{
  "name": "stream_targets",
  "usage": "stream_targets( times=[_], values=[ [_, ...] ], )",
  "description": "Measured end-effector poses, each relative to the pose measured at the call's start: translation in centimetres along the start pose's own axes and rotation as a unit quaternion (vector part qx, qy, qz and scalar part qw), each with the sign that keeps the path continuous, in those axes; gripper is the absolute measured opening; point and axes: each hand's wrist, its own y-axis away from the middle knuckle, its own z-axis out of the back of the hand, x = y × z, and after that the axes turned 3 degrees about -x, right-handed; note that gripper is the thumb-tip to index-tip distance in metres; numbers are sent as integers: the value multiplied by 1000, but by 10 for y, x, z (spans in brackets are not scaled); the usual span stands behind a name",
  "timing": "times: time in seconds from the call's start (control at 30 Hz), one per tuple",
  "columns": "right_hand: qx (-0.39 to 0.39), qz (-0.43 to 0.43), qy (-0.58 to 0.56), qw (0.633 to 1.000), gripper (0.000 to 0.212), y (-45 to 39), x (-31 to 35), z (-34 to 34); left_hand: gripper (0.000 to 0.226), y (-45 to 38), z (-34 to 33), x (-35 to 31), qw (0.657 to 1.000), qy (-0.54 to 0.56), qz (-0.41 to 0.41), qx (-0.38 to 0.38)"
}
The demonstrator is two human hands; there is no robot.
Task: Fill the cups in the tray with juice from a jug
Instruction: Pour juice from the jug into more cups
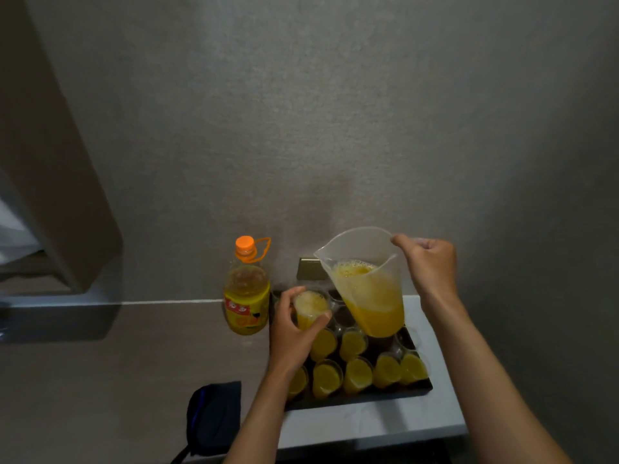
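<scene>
- Your left hand (pixel 294 333): fingers wrapped round a filled cup (pixel 310 309), lifted over the tray's (pixel 361 398) far-left corner.
- Your right hand (pixel 430 262): fingers clamped on the jug (pixel 365 283), spout tipped left toward that cup, just beside it.

Counted things: 1 clear jug (pixel 363 283) w/ orange juice inside. 1 juice bottle (pixel 247 289) w/ 1 orange cap (pixel 245 243). 1 dark tray (pixel 361 395). Filled cups standing in the tray (pixel 326 378): approx. 7 can be seen, 2 in the nearer-to-wall row and 5 in the front row, 1 of these half hidden by an arm. Plus 1 more filled cup (pixel 310 311) in a hand, so approx. 8 w/ juice. Some empty clear cups at the back, no. cannot be told. 2 hands: left hand (pixel 294 333), right hand (pixel 428 266). 1 dark pouch (pixel 214 416) on the tabletop (pixel 100 380).
</scene>
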Motion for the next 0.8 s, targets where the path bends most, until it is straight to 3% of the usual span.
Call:
stream_targets(
  times=[0.3,0.53,0.8],
  values=[
    [-104,-43,-74,991,48,-2,-9,17,58,-16,-21,-9,997,-49,-28,53],
    [-144,-71,-98,982,43,-7,-23,28,56,-36,-41,-17,990,-104,-31,89],
    [-185,-95,-120,971,56,-17,-44,45,58,-51,-73,-20,973,-169,-43,154]
  ],
)
